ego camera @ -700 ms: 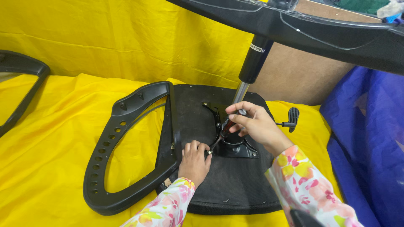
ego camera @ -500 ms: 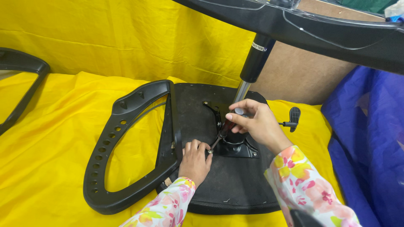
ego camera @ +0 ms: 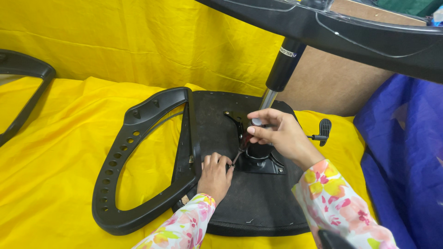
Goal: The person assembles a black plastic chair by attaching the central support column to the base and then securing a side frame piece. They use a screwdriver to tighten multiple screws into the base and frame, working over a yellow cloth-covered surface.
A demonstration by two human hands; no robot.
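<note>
An upturned black chair seat (ego camera: 258, 203) lies on yellow cloth, with a black armrest (ego camera: 138, 166) attached along its left side. My left hand (ego camera: 215, 176) presses on the seat beside the armrest bracket. My right hand (ego camera: 279, 134) grips a screwdriver (ego camera: 244, 140) by its handle; the shaft slants down to a point just by my left fingers. Behind my right hand rises the black and chrome gas cylinder (ego camera: 279, 76) from a metal mounting plate (ego camera: 263, 165).
A chair base leg (ego camera: 350, 32) spans the top. A second armrest (ego camera: 23, 92) lies at the far left. A small black lever (ego camera: 323, 130) sticks out right of the seat. Blue cloth (ego camera: 406, 157) and brown cardboard (ego camera: 332, 87) stand at the right.
My right hand has risen slightly and shifted on the screwdriver handle. My left hand and the seat have stayed put.
</note>
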